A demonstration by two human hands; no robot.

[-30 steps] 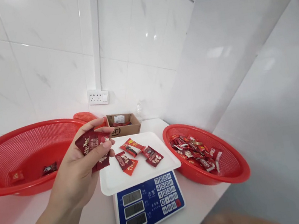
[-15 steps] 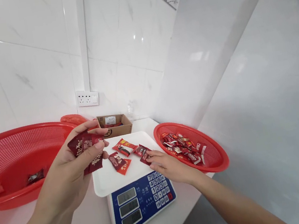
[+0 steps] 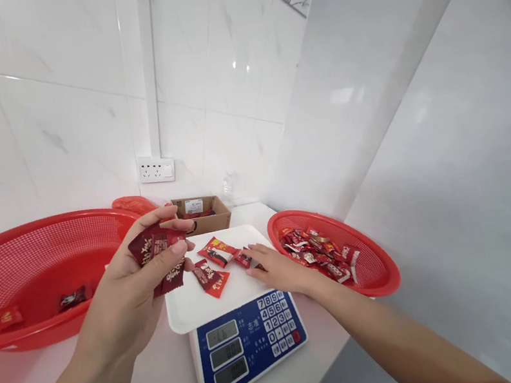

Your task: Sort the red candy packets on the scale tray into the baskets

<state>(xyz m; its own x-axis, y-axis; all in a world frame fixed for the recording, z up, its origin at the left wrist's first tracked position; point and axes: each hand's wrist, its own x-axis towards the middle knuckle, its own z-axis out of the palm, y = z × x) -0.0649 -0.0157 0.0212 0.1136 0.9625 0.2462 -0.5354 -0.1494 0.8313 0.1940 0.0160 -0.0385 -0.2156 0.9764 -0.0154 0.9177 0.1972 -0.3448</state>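
My left hand (image 3: 129, 284) is closed around dark red candy packets (image 3: 150, 248), held up at the left of the scale tray. White tray (image 3: 185, 311) and blue keypad panel belong to a digital scale (image 3: 251, 342). On the tray lie a red-and-yellow packet (image 3: 218, 251), a dark red packet (image 3: 206, 274) and an orange-red packet (image 3: 219, 285) partly under it. My right hand (image 3: 278, 269) reaches over the tray's right side, fingers apart and touching another dark red packet (image 3: 241, 259), which they partly cover.
A large red plastic basket (image 3: 46, 230) on the left holds a few packets. To the right, a smaller red basket (image 3: 375, 263) contains many packets. Behind the scale are a cardboard box (image 3: 214, 223), a clear bottle (image 3: 228, 188) and a red bag (image 3: 134, 204). Tiled walls enclose the table.
The view has shifted slightly, so everything sits a little further right. My right hand has moved further over the dark red packet, covering more of it. My left hand keeps its grip.
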